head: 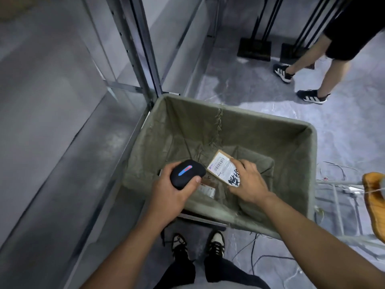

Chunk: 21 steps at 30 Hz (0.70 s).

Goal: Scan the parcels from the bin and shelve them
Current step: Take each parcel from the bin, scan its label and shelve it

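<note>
1. The parcel (224, 168), a flat brown cardboard piece with a white barcode label and black handwriting on it, sits low in the middle of the frame, inside the bin and tilted up toward the camera.
2. The right hand (246, 181) grips the parcel at its lower right edge, fingers curled over the label and thumb beneath.
3. The left hand (177, 190) is wrapped around a black scanner (187, 174), whose top shows a lit blue and red strip; the scanner is just left of the parcel, its nose near the label.
4. Below the scanner, at the bottom of the bin, a second parcel (206, 189) shows only a labelled corner.
5. The bin (270, 130) is a deep cart lined with creased olive-green fabric, filling the centre and right of the frame.
6. To the left stands grey metal shelving (62, 113), its upright post (145, 59) meeting the bin's upper left corner.
7. The floor (250, 86) is grey and marbled, with loose black cables (254, 253) trailing at the lower right.
8. The wearer's 2 black-and-white shoes (198, 245) show at the bottom centre.
9. In the upper right, another person's bare legs (325, 67) in dark shorts and sneakers stand beside 2 black stand bases (255, 49).
10. An orange object (373, 203) sits at the right edge; what it is cannot be told.
</note>
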Motion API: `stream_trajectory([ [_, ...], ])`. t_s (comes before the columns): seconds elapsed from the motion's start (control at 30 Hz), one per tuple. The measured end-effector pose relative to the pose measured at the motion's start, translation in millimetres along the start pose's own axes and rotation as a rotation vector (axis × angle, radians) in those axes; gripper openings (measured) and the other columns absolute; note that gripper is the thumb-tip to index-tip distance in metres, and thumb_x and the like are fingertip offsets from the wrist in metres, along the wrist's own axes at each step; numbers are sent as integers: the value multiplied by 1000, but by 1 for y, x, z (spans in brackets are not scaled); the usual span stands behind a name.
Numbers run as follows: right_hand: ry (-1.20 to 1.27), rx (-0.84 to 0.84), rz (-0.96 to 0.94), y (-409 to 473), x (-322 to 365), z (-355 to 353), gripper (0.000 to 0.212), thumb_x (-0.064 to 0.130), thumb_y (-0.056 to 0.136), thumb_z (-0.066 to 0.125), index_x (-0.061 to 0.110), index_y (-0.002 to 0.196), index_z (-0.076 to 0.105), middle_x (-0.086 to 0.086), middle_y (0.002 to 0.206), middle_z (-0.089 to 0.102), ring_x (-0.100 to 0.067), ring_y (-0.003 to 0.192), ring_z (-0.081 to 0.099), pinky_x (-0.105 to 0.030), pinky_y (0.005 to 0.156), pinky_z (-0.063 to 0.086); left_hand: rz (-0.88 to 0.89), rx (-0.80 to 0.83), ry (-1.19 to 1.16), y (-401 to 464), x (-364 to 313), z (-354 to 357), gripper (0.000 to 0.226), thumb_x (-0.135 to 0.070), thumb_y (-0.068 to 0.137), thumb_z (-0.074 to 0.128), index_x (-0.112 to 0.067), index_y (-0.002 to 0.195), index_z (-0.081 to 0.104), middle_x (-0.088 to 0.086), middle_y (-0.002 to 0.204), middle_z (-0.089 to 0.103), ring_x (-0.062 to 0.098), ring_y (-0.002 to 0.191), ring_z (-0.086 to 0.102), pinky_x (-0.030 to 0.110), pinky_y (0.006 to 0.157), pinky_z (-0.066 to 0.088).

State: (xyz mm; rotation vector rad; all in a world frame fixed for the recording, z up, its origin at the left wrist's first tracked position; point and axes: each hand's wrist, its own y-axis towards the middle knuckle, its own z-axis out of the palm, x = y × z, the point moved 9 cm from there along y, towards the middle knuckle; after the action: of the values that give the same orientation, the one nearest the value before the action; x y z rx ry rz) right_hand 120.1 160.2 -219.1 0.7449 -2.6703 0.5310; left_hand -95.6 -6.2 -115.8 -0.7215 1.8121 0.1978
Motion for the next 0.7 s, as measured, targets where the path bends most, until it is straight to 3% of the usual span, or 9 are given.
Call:
stream_trajectory([
  [0.1,10,-33,-46,2,29,-15,98,38,72,79,25,155,29,-7,145,39,-27,134,32,-42,113,37,27,-25,-3,-6,2,-21,42,-36,78,89,-41,109,61,-32,101,70,-7,92,69,12,79,51],
  [0.23,2,-78,-118,7,69,-35,101,39,72,80,27,156,27,-4,149,35,-25,139,28,-41,114,36,60,-97,-11,-11,0,-47,49,-47,73,88,-38,113,62,-26,99,73,-7,91,69,13,79,52],
  [0.33,16,-86,-167,8,97,-45,100,39,72,80,29,156,27,-1,149,36,-22,139,26,-43,111,39,68,-156,-16,-22,-3,-64,45,-34,77,89,-34,114,63,-19,99,74,-6,89,69,8,74,49],
  [0.53,73,-71,-389,4,155,-57,100,41,72,81,29,156,28,1,147,36,-20,137,25,-43,109,40,50,-290,-27,-58,-13,-92,47,-36,79,88,-38,117,61,-18,104,72,-3,88,69,23,77,57],
  [0.7,85,-38,-611,-13,195,-58,100,41,69,82,32,154,31,3,148,36,-18,138,26,-41,108,42,66,-410,92,-105,-24,-106,52,-31,78,88,-54,109,54,-36,103,67,-12,94,65,5,76,47],
])
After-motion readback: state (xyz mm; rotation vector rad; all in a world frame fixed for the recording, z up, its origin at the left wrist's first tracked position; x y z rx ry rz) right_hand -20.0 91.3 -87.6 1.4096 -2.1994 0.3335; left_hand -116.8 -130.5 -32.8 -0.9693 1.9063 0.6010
